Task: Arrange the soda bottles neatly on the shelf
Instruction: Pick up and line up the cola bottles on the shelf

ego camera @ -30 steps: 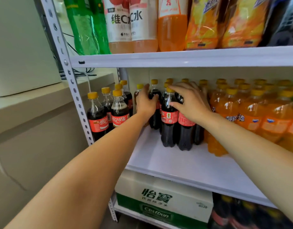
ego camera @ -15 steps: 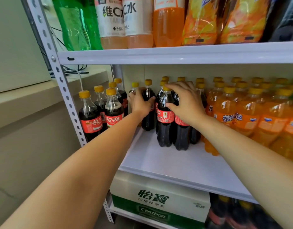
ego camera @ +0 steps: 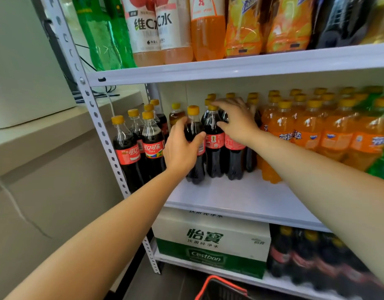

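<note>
Soda bottles [ego camera: 215, 146] of dark cola with yellow caps stand clustered at the left end of the white middle shelf [ego camera: 241, 198], and both hands are on them, a little apart. The left hand [ego camera: 181, 150] grips the front-left cola bottle [ego camera: 193, 124] around its body, fingers on its left side and thumb on its right. Just beside it, the right hand [ego camera: 238, 124] lies over the tops of the neighbouring bottles, fingers reaching past the caps and thumb at a bottle's shoulder; I cannot tell whether it really grips one.

To the right, touching the cola group, rows of orange soda bottles [ego camera: 312, 135] fill the shelf. Left of the perforated post [ego camera: 96, 118], more cola bottles [ego camera: 152, 148] stand.

The upper shelf [ego camera: 230, 66] carries large green bottles [ego camera: 104, 40], pale labelled drinks [ego camera: 156, 33] and orange ones [ego camera: 207, 37]. Below sit a closed white-and-green carton [ego camera: 210, 241] and dark bottles [ego camera: 305, 256] beside it. A red-rimmed basket [ego camera: 219, 284] shows at the bottom; its contents are out of sight.
</note>
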A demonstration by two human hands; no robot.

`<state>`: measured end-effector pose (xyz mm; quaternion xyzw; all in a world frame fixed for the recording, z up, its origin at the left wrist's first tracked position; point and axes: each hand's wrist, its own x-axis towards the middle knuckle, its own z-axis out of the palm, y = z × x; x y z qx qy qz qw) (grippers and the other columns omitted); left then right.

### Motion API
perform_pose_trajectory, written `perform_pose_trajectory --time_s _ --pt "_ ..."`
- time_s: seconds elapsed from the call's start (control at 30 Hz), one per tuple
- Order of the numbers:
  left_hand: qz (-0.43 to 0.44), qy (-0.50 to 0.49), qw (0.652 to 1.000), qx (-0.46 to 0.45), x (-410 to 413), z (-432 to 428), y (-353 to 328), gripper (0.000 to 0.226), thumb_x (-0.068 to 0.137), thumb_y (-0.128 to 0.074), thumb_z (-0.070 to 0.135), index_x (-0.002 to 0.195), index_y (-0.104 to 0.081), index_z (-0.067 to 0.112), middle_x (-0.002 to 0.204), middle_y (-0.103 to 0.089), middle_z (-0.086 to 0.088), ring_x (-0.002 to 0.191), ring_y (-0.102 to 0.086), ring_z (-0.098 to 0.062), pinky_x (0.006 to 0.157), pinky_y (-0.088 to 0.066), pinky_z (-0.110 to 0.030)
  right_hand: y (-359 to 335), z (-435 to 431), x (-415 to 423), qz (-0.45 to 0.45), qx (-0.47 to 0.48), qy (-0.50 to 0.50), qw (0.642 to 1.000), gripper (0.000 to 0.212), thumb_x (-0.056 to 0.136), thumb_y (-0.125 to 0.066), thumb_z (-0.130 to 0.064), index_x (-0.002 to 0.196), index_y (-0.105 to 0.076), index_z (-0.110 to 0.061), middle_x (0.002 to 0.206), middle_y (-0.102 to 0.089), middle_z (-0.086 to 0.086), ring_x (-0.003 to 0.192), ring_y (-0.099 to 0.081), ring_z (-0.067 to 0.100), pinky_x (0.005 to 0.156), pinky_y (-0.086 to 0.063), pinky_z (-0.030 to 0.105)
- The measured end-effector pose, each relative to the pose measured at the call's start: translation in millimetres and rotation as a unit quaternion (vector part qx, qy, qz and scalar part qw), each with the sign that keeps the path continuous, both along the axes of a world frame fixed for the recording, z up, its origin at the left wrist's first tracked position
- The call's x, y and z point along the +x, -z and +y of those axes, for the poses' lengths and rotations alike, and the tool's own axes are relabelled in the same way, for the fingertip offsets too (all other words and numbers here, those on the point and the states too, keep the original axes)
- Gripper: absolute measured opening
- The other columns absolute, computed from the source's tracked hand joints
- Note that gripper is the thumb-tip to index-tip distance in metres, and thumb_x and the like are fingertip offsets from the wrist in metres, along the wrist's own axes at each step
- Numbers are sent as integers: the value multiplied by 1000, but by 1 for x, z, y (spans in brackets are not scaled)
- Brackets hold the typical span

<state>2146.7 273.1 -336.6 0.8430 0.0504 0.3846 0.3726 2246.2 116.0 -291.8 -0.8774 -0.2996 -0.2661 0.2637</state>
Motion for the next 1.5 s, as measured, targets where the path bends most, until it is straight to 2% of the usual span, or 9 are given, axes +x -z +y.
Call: perform_pose_trajectory --time_s 0.17,0.27,0.47,0.63,0.87,0.97,1.13,1.3,1.5 --pt "0 118 986 -120 -31 4 -6 63 90 -71 45 145 -52 21 136 -63 3 126 -59 -13 104 -52 -43 -13 -15 -25 29 -18 -21 999 66 92 -66 -17 151 -43 -37 159 -38 -13 151 -20 17 113 -13 44" --pt "-8 216 952 -216 -42 0 -5 49 94 -73 23 140 -58 13 122 -70 -2 116 -67 -15 95 -56 -35 4 -33 -64 79 129 -76 986 57 92 -67 -14 146 -52 -27 146 -55 -5 138 -44 17 118 -30 43" --pt "25 284 911 -297 -58 -34 8 24 98 -68 22 122 -66 20 103 -75 2 94 -72 -14 74 -60 -33 90 -76 -145 333 169 -110 921 79 80 -83 -39 146 -44 -22 127 -59 -5 108 -60 6 87 -49 22" --pt "41 329 870 -365 -64 -66 29 21 100 -65 26 120 -68 23 99 -75 6 97 -71 -14 75 -58 -30 128 -99 -163 333 207 -71 917 72 69 -90 -36 124 -43 -40 118 -64 -8 107 -65 8 90 -50 28" --pt "84 369 866 -328 -58 -75 43 44 100 -63 29 143 -51 32 123 -72 0 112 -70 -20 84 -59 -30 139 -98 -157 346 331 -79 874 56 70 -91 -18 112 -55 -23 98 -76 1 88 -74 14 82 -58 34" --pt "118 394 854 -317 -57 -70 50 68 95 -70 26 153 -36 40 133 -68 -6 120 -67 -26 91 -58 -38 140 -92 -158 423 394 -133 805 47 72 -85 -24 115 -64 -23 97 -78 4 89 -75 22 76 -58 33" --pt "143 442 819 -338 -55 -60 53 80 88 -65 15 154 -32 46 135 -66 -3 118 -66 -25 96 -54 -40 142 -98 -160 609 454 -282 586 30 83 -72 -36 108 -76 -19 91 -71 6 82 -70 19 81 -61 46" --pt "100 366 845 -377 -57 -66 56 73 83 -76 6 145 -48 34 118 -73 -7 107 -71 -24 84 -58 -34 143 -107 -156 590 453 -254 618 35 88 -68 -39 115 -71 -17 100 -70 9 87 -69 20 79 -60 46" --pt "61 245 891 -376 -58 -76 56 38 86 -81 23 120 -63 19 98 -72 8 90 -72 -4 76 -58 -25 143 -112 -159 468 548 -191 666 62 68 -80 1 123 -54 -10 118 -60 16 102 -70 30 81 -60 47"
